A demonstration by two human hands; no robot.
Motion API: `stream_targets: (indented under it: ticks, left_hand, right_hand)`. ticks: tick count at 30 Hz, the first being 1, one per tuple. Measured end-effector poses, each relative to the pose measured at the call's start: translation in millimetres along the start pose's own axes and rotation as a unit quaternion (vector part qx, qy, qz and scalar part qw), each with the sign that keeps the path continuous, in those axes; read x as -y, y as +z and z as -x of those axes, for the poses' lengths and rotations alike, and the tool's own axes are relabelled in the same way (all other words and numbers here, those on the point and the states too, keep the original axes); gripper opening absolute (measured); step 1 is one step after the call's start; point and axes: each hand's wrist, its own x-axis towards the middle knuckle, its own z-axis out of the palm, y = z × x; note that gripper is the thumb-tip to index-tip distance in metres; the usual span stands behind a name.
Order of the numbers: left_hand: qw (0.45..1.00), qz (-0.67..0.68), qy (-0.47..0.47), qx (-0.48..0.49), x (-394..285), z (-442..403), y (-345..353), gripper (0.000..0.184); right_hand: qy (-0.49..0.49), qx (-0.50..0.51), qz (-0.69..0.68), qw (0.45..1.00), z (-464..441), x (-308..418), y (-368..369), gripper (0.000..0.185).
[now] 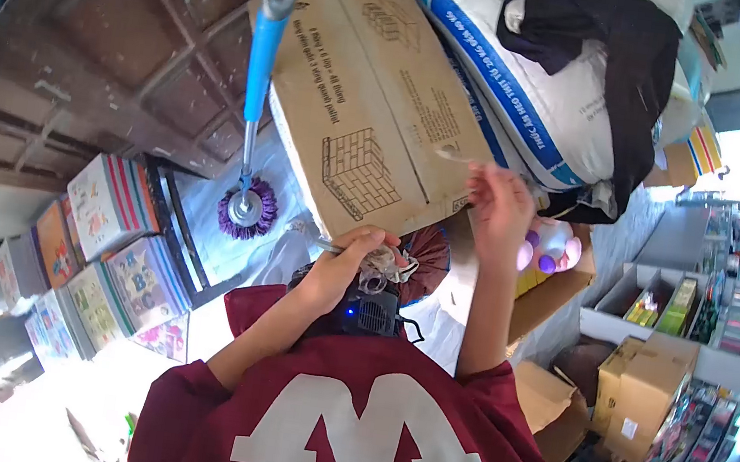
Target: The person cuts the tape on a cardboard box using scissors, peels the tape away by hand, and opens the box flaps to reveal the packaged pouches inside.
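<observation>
My left hand (341, 269) is closed around a crumpled bundle of clear plastic (381, 270) in front of my chest. A short silver-grey stick (328, 246) pokes out on its left side; whether it belongs to the bundle I cannot tell. Raised higher on the right, my right hand (500, 201) pinches a thin, whitish see-through piece (455, 156), too small and blurred to name. Behind both hands stands a large brown cardboard box (379, 92) with a brick-pattern drawing. Just below the left hand is a small black device (368, 313) with a blue light.
A mop (265, 58) with a blue handle and purple head leans left of the box. White feed sacks (535, 113) with a black cloth (602, 28) lie behind. Stacked books (110, 216) stand left. Open cartons (558, 293) and shelves of goods (670, 439) are on the right.
</observation>
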Motion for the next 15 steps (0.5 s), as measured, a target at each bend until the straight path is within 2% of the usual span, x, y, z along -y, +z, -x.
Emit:
stream_targets:
  ticks: [2, 5, 10, 13, 14, 15]
  left_hand:
    - [1.000, 0.006, 0.014, -0.016, 3.6, 3.3, -5.5, 0.028]
    - [0.999, 0.030, 0.032, -0.025, 2.9, 10.9, -10.0, 0.029]
    - [0.996, 0.056, 0.059, -0.041, 1.4, 10.9, -12.6, 0.031]
    - [0.995, 0.072, 0.062, -0.027, 2.6, 5.1, -13.3, 0.035]
    - [0.995, 0.076, 0.059, -0.022, 1.2, 3.8, -10.7, 0.037]
    - [0.995, 0.080, 0.053, -0.016, 1.5, 2.3, -8.1, 0.040]
  right_hand:
    - [-0.042, 0.010, 0.036, 0.998, -8.6, 14.8, 1.3, 0.010]
    - [-0.045, 0.068, 0.118, 0.990, -9.3, 21.4, 1.6, 0.010]
    - [-0.039, 0.080, 0.148, 0.985, 7.6, 0.5, 5.5, 0.010]
    - [0.023, 0.165, -0.026, 0.986, 22.7, -4.6, 3.5, 0.008]
    - [0.078, 0.202, -0.102, 0.971, 31.9, 0.6, 5.9, 0.007]
    - [0.075, 0.266, -0.115, 0.954, 37.1, -0.9, 5.5, 0.007]
